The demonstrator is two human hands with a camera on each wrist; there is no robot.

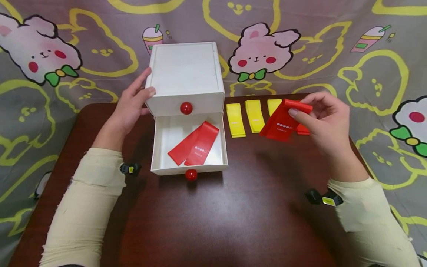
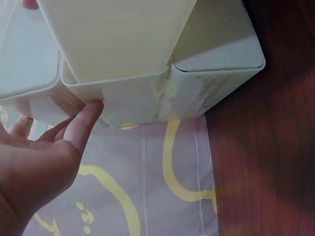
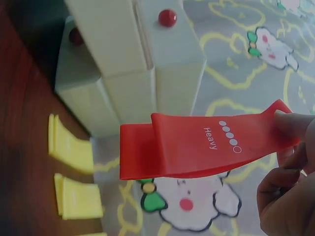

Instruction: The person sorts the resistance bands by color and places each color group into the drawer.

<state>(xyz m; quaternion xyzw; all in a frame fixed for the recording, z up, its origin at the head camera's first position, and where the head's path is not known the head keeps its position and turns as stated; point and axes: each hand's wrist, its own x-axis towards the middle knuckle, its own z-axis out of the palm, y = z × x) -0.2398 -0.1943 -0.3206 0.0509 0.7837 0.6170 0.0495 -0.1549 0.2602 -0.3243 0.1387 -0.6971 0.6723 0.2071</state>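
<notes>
My right hand [image 1: 328,124] pinches a folded red resistance band [image 1: 281,124] marked "Heavy" between thumb and fingers, raised above the table's right side. In the right wrist view the band [image 3: 197,142] hangs out flat from the fingertips. Against the left side of a white drawer cabinet [image 1: 185,68] rests my left hand [image 1: 131,102], its thumb at the front corner and its fingers along the side. One drawer [image 1: 163,129] is pulled out beneath the top one. Inside it lies another red resistance band [image 1: 200,144], folded at an angle.
Yellow bands [image 1: 235,120] lie in a row right of the cabinet, partly behind the raised band. Another red band [image 1: 303,129] shows under my right hand. Red round knobs [image 1: 191,175] stick out from the drawer fronts. A patterned cloth [image 1: 310,40] hangs behind the dark wooden table [image 1: 213,222].
</notes>
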